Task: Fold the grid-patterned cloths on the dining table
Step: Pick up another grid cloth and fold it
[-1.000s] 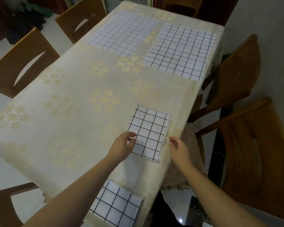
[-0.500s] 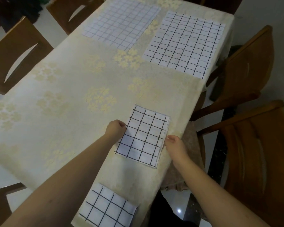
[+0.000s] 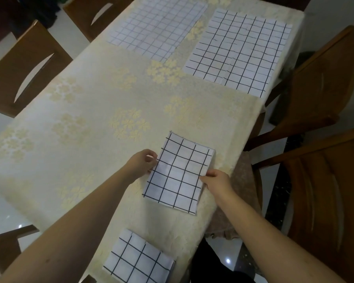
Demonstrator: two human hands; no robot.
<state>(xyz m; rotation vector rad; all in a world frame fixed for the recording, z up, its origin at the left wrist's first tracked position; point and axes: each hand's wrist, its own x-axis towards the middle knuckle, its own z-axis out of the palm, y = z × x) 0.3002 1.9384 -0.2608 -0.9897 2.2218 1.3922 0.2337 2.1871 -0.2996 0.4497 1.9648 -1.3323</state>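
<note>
left hand (image 3: pixel 141 165): fingers curled at the left long edge of the folded cloth (image 3: pixel 179 173), thumb over, pinching that edge about midway along it.
right hand (image 3: pixel 218 180): fingertips pinched on the opposite, right long edge, a little nearer the person than the left grip.
cloth between the grips: it lies flat on the tablecloth (image 3: pixel 90 111), spanning from one hand to the other; both hands are at its sides, neither at its ends.
long axis: runs away from the person, tilted slightly to the right at the far end; the short axis joins the two hands.
nearer hand: both touch it; the right sits closer to the table's right edge, which the cloth lies just beside.
likely next: a judgement only, either squaring it up or moving it toward the finished cloth (image 3: pixel 139 262), which lies near the table's near edge, apart from this one.
still to fold: dark-grid cloth (image 3: pixel 238 52) and pale-grid cloth (image 3: pixel 157 27), both spread open at the far end, well apart from the hands.
</note>
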